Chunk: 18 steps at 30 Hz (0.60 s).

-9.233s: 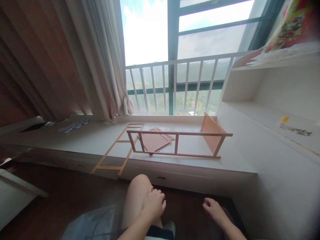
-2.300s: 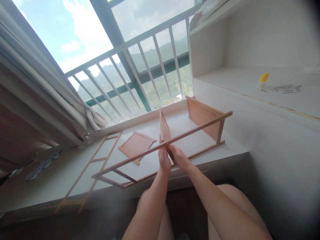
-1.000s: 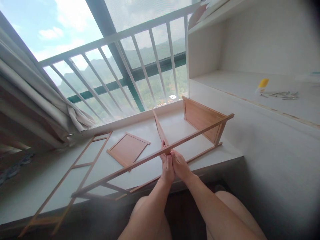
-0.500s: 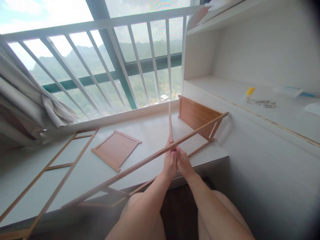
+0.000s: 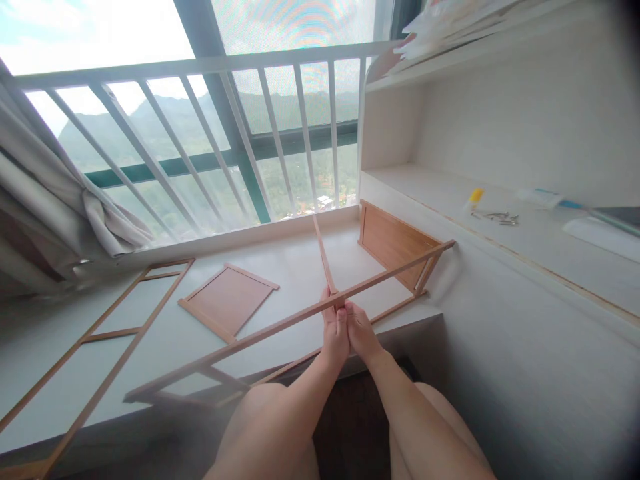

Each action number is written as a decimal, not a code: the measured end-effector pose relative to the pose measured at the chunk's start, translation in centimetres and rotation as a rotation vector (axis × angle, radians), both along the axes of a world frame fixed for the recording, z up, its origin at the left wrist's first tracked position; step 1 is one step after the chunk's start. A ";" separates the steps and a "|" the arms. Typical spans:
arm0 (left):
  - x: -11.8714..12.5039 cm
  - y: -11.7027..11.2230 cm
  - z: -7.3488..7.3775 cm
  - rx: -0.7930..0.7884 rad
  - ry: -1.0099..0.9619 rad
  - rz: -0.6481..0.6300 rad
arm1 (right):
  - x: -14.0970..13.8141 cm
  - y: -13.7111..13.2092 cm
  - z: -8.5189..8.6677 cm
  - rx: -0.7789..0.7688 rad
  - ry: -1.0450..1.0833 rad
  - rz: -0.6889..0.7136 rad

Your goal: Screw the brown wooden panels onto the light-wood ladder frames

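Observation:
A brown wooden frame [image 5: 280, 325] with long rails lies slantwise across the front of the ledge and over my legs. At its middle, my left hand [image 5: 334, 333] and my right hand [image 5: 363, 331] are pressed together, both closed. A thin wooden slat [image 5: 323, 250] points from there toward the window and meets the long rail. My left fingers wrap the slat's near end by the joint. My right hand closes around the same joint from the right; what exactly lies inside its fingers is hidden.
A square wooden panel [image 5: 229, 301] and a ladder-like wooden frame [image 5: 113, 333] lie on the white ledge [image 5: 295, 267] at left. Another wooden panel [image 5: 395, 237] leans at right. On the shelf are screws [image 5: 501, 217] and a yellow-capped bottle [image 5: 475, 198]. A railing [image 5: 280, 133] fronts the window.
The slat's far end has swung to the left. My hands stay closed at the joint, and the view has shifted slightly.

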<state>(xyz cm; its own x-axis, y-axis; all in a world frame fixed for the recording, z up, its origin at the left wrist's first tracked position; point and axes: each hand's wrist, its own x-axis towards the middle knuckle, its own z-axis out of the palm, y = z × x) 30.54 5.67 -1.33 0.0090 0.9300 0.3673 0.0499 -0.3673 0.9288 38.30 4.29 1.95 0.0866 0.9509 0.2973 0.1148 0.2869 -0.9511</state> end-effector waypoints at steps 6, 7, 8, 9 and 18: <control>0.1 -0.1 -0.2 -0.001 0.039 0.028 | 0.0 -0.1 0.0 0.011 0.053 0.022; 0.1 -0.1 -0.2 0.006 0.050 0.045 | 0.0 -0.1 0.1 0.005 0.051 0.021; 0.2 -0.1 -0.2 0.012 0.059 0.060 | 0.1 -0.1 0.1 0.003 0.051 0.019; 0.2 -0.1 -0.2 0.017 0.068 0.071 | 0.1 -0.1 0.1 0.004 0.054 0.019; 0.5 -0.4 -0.9 0.029 0.065 0.151 | 0.6 0.2 -0.7 -0.024 0.014 0.052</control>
